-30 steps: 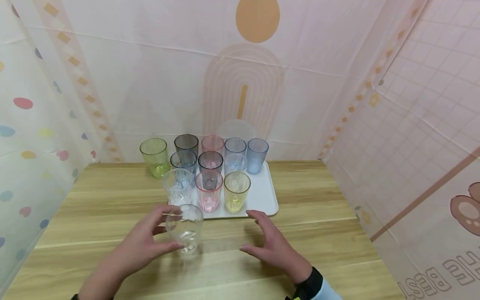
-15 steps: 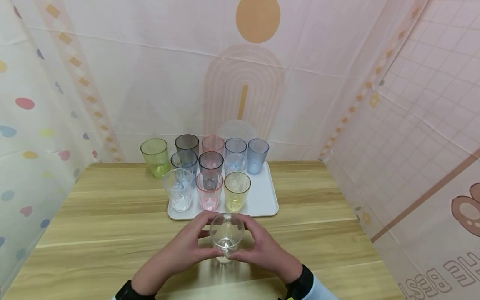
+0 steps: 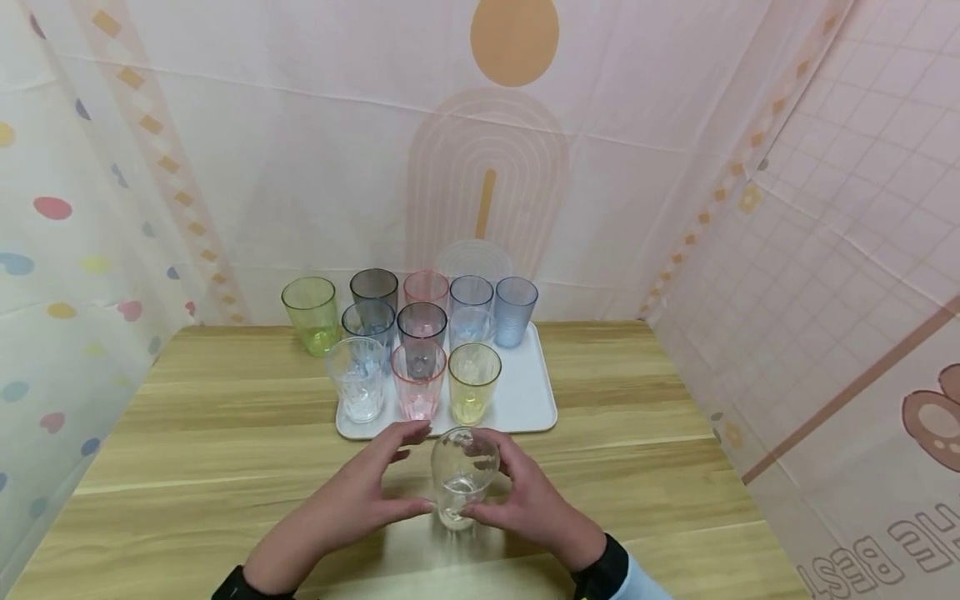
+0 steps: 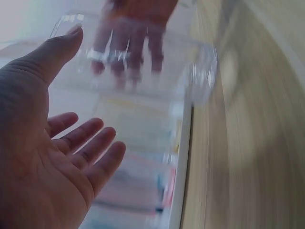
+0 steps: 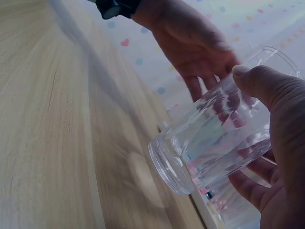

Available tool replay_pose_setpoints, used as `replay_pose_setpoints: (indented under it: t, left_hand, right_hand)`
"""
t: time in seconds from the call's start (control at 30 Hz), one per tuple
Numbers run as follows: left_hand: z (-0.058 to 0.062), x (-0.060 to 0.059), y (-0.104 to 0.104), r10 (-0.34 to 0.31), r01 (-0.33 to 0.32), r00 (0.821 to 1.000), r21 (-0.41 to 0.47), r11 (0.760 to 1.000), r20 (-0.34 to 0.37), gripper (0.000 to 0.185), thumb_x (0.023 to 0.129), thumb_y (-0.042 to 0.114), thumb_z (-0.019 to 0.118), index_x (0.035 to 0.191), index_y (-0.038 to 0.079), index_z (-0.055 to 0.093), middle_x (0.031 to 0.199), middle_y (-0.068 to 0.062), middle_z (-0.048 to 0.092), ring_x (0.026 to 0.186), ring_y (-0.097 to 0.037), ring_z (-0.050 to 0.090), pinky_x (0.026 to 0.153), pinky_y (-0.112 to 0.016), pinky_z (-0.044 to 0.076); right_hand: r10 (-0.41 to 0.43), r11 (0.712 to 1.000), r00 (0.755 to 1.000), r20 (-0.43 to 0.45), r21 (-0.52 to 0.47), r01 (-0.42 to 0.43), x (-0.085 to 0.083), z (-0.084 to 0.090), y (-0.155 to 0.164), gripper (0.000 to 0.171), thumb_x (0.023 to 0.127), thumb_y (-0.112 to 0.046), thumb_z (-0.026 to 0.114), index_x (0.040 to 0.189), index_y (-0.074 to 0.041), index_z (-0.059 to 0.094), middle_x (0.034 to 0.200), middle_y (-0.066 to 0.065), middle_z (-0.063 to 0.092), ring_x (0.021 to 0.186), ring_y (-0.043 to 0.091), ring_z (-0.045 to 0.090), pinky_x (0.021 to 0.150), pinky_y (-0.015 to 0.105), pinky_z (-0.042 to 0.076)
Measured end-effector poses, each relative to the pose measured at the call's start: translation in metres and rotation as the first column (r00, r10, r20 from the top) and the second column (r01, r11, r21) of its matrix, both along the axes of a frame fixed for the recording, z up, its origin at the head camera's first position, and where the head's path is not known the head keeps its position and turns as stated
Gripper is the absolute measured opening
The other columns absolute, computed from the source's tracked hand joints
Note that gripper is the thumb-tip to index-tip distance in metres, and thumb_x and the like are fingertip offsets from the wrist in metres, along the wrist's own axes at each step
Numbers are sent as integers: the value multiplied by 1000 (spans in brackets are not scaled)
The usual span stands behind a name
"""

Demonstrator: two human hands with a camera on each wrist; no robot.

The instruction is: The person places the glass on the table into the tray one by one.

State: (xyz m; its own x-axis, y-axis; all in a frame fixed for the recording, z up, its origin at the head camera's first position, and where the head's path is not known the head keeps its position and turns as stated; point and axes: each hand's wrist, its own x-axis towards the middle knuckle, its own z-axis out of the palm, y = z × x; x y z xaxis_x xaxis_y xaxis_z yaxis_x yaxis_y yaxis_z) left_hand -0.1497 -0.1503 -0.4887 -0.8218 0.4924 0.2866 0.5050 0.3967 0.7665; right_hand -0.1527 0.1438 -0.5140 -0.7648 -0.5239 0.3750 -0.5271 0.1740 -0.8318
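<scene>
A clear ribbed glass (image 3: 463, 475) hangs tilted just above the wooden table (image 3: 225, 467), in front of the white tray (image 3: 528, 392). My right hand (image 3: 517, 487) grips it, thumb on one side and fingers on the other; the right wrist view shows the glass (image 5: 214, 138) in that right hand (image 5: 279, 143), its base off the table. My left hand (image 3: 390, 479) is beside the glass on its left with straight, spread fingers. In the left wrist view the left hand (image 4: 57, 152) is apart from the glass (image 4: 143, 62).
Several coloured and clear glasses stand upright on the tray, among them a clear one (image 3: 356, 379), a pink one (image 3: 417, 381) and a yellow one (image 3: 473, 383). A green glass (image 3: 310, 312) stands on the table left of the tray. Patterned cloth walls close in three sides.
The clear glass moved from my left hand at the left to the middle. My right hand took hold of it and my left hand's fingers came off it.
</scene>
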Motion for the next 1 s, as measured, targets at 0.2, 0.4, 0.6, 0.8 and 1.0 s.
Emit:
replay_pose_setpoints:
  t: [0.2,0.4,0.6,0.8,1.0]
  left_hand:
    - [-6,8,-33,222,-249,966,-234,940,-136,86,92,37,94,160,9,50,157,-14,60,143,-39,59,115,-64,51]
    - [-20,11,-59,296,-376,919,-355,856,-261,92,94,47,89,161,0,49,158,-27,56,145,-50,53,117,-70,45]
    - [-33,11,-82,306,-433,890,-415,800,-338,96,94,54,85,160,-5,49,159,-32,53,144,-54,51,115,-71,45]
    - [-37,13,-88,325,-435,891,-391,811,-316,93,97,56,82,161,-4,49,161,-31,52,145,-54,50,115,-73,44]
    - [-42,15,-87,322,-403,911,-386,830,-259,94,99,55,80,163,-5,46,165,-30,48,148,-54,47,115,-74,43]
  right_hand:
    - [-79,997,996,32,4,79,1,-5,17,89,87,-9,96,162,-15,47,147,17,66,137,33,64,115,50,55]
    - [-153,988,987,47,4,153,2,-2,35,92,86,-7,96,162,-12,46,150,13,66,139,34,63,117,48,54]
    - [-225,974,973,53,41,223,-5,5,50,94,86,-9,97,164,-10,44,151,12,65,140,29,62,118,45,53]
    - [-289,956,957,6,56,289,-28,9,65,92,87,-8,95,163,-7,43,151,19,64,140,32,61,118,46,53]
    - [-336,940,942,6,60,335,-62,14,74,86,91,-10,93,163,-10,44,150,17,64,140,34,60,113,50,54]
